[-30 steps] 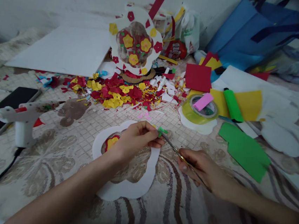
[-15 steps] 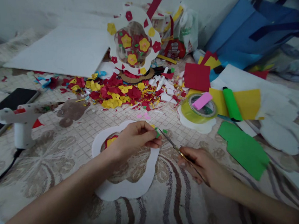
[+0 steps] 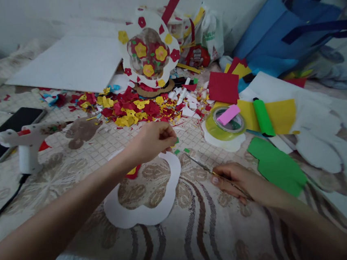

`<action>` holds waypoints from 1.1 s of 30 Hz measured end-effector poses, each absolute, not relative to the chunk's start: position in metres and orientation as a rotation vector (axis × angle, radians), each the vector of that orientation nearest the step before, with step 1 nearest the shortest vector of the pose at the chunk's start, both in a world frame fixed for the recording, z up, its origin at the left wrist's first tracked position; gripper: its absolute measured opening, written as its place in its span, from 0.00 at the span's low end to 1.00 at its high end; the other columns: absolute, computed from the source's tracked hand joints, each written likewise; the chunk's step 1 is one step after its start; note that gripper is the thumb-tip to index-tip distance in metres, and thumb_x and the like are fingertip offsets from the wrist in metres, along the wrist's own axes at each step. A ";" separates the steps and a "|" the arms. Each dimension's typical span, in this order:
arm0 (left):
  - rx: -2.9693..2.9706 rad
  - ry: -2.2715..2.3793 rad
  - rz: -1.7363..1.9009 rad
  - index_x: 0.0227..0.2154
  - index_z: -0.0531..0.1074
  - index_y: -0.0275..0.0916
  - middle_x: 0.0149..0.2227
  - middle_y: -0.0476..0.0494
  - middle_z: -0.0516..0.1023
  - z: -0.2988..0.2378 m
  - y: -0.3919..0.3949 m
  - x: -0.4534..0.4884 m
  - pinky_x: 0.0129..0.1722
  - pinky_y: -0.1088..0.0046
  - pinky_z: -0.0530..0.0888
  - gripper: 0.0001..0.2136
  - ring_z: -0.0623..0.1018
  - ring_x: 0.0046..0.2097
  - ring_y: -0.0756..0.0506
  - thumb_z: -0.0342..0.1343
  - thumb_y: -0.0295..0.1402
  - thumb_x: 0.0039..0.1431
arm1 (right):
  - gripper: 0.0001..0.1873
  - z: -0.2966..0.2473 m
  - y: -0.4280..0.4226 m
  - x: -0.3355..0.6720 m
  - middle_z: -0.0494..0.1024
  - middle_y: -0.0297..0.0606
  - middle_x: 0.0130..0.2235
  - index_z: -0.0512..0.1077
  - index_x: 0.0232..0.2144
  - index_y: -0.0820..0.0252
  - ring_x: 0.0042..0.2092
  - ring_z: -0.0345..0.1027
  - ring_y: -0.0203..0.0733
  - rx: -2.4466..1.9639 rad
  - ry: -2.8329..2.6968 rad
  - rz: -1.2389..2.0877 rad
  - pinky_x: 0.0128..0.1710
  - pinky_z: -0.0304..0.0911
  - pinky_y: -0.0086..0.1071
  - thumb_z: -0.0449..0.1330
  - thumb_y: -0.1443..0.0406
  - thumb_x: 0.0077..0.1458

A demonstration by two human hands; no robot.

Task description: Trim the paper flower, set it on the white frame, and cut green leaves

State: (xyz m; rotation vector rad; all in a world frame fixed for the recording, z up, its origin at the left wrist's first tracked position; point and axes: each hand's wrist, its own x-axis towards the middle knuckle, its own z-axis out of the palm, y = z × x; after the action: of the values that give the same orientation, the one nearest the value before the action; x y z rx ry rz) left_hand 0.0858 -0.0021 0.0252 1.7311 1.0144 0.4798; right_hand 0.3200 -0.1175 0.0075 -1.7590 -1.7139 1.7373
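Green and tiny, the paper bit [image 3: 177, 140] is sitting at the fingertips of the left hand [image 3: 153, 142], which is pinching it just above the white paper ring [image 3: 145, 218] on the patterned cloth [image 3: 202, 233]. The right hand [image 3: 236, 181] is gripping the small scissors [image 3: 199, 165], and their blades are pointing toward the left hand. Two more green scraps [image 3: 187, 150] are lying near the blades. The bit is looking very light, thin and bendy, so it is likely going to crumple or slip away easily. Holding it softly by its edge with two fingertips seems best.
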 end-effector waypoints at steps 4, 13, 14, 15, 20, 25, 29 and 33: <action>1.989 1.026 0.374 0.24 0.71 0.34 0.19 0.50 0.73 0.024 0.007 0.108 0.24 0.79 0.65 0.03 0.72 0.22 0.53 0.53 0.24 0.50 | 0.20 0.004 -0.118 0.324 0.57 0.24 0.16 0.58 0.20 0.59 0.15 0.54 0.29 -1.706 -1.778 1.705 0.14 0.49 0.24 0.55 0.53 0.58; 2.337 1.110 0.296 0.28 0.77 0.34 0.31 0.41 0.79 0.018 0.020 0.133 0.31 0.74 0.67 0.09 0.75 0.31 0.48 0.51 0.24 0.50 | 0.20 0.002 -0.119 0.327 0.56 0.24 0.16 0.57 0.20 0.59 0.15 0.54 0.29 -1.671 -1.810 1.683 0.13 0.49 0.23 0.55 0.55 0.57; 2.348 1.138 0.299 0.30 0.76 0.34 0.31 0.41 0.79 0.020 0.020 0.131 0.31 0.73 0.67 0.08 0.75 0.32 0.48 0.51 0.25 0.51 | 0.20 0.002 -0.119 0.327 0.56 0.24 0.17 0.57 0.20 0.58 0.15 0.54 0.29 -1.674 -1.799 1.687 0.13 0.50 0.23 0.55 0.54 0.56; 2.357 1.169 0.300 0.31 0.76 0.35 0.32 0.41 0.79 0.023 0.019 0.128 0.31 0.74 0.66 0.08 0.75 0.32 0.47 0.52 0.26 0.51 | 0.20 0.002 -0.120 0.327 0.56 0.24 0.17 0.57 0.20 0.58 0.15 0.54 0.29 -1.674 -1.788 1.692 0.12 0.50 0.23 0.56 0.54 0.56; 2.411 1.221 0.191 0.29 0.75 0.37 0.29 0.44 0.78 0.032 0.008 0.107 0.29 0.75 0.64 0.07 0.73 0.30 0.48 0.52 0.27 0.50 | 0.19 -0.001 -0.119 0.328 0.57 0.24 0.17 0.59 0.21 0.59 0.16 0.54 0.29 -1.669 -1.748 1.708 0.13 0.51 0.23 0.56 0.54 0.56; 2.419 1.105 0.160 0.29 0.74 0.37 0.31 0.44 0.76 0.018 -0.005 0.098 0.30 0.74 0.65 0.07 0.73 0.31 0.48 0.51 0.25 0.48 | 0.19 0.001 -0.118 0.325 0.55 0.24 0.17 0.60 0.23 0.59 0.16 0.49 0.28 -1.693 -1.535 1.797 0.13 0.51 0.22 0.56 0.51 0.55; 2.413 1.079 0.188 0.29 0.73 0.37 0.32 0.44 0.75 0.010 -0.005 0.098 0.30 0.74 0.64 0.08 0.72 0.31 0.49 0.50 0.24 0.47 | 0.20 0.005 -0.116 0.322 0.54 0.23 0.16 0.61 0.23 0.59 0.17 0.47 0.28 -1.655 -1.440 1.809 0.13 0.51 0.21 0.57 0.51 0.54; 2.446 1.056 0.174 0.28 0.72 0.37 0.29 0.45 0.74 0.011 -0.003 0.098 0.29 0.74 0.62 0.08 0.70 0.29 0.49 0.49 0.24 0.47 | 0.22 0.007 -0.115 0.320 0.53 0.23 0.15 0.61 0.23 0.59 0.16 0.45 0.28 -1.654 -1.405 1.803 0.13 0.49 0.22 0.55 0.47 0.54</action>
State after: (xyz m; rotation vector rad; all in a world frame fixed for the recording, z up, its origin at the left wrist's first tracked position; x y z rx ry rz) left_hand 0.0982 -0.0034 0.0106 2.4460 1.0557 0.1738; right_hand 0.3202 -0.1150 0.0075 -1.6543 -1.4048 1.8028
